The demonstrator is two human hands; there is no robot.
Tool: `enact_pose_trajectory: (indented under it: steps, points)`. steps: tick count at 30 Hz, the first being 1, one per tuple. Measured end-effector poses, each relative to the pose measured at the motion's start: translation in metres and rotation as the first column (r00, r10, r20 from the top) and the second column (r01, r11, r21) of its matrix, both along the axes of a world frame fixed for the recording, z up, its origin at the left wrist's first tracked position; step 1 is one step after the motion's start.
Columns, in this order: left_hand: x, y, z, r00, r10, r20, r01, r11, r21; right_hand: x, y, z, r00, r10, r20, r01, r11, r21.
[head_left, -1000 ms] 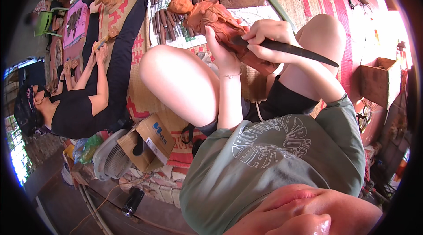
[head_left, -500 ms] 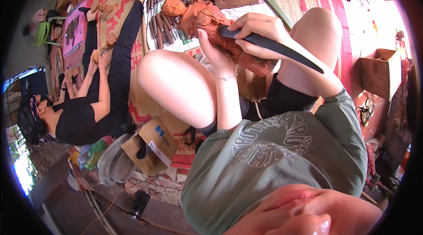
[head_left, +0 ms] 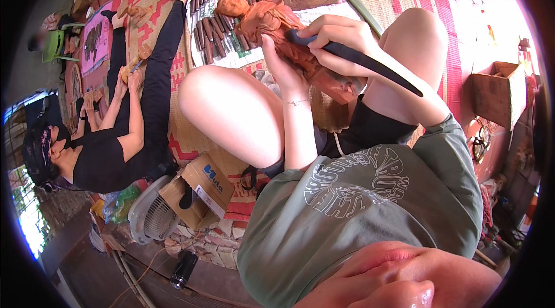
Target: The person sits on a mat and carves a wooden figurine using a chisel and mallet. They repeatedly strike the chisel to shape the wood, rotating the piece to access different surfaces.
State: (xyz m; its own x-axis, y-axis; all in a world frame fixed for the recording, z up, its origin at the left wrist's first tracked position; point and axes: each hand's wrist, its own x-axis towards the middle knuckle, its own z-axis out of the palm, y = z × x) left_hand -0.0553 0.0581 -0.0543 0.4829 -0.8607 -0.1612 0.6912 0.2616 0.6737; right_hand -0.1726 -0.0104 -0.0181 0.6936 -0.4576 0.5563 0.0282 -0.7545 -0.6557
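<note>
Between the bent knees (head_left: 213,100), the left hand (head_left: 286,72) gripped a reddish carved figure (head_left: 270,23), fingers mostly hidden; the right hand (head_left: 345,42) closed its fingers around a dark tapered tool (head_left: 373,67). Steady support and light strokes seemed best. The figure's long axis slanted, head upper left, base lower right.

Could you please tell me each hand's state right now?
Left hand: holding the reddish carved figure; fingers mostly hidden.
Right hand: closed on a dark tapered tool.
</note>
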Motion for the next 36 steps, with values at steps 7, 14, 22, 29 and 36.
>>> enact_pose_trajectory:
  steps: [7,14,22,29,36]
  points:
    - [0.007,-0.003,-0.01,0.99,-0.085,-0.115,0.084,0.996,-0.016,-0.011,0.002,-0.003,0.99,0.117,-0.082,-0.108,0.988,0.106]
    - [0.0,-0.002,-0.005,0.999,-0.014,0.051,0.01,0.997,0.08,-0.005,-0.002,0.004,0.995,-0.01,-0.095,0.02,0.993,0.113]
    - [-0.002,-0.001,-0.002,0.999,-0.035,0.021,0.033,0.997,0.063,-0.005,0.001,0.003,0.998,-0.018,-0.06,0.026,0.991,0.131]
    - [-0.003,-0.002,0.0,0.998,-0.066,0.002,0.066,0.994,0.083,-0.004,0.0,0.003,0.996,-0.075,-0.052,0.082,0.985,0.151]
    - [-0.008,-0.008,0.0,0.994,0.001,-0.114,0.013,0.993,0.116,-0.013,-0.002,0.014,0.964,0.1,-0.245,-0.005,0.933,0.361]
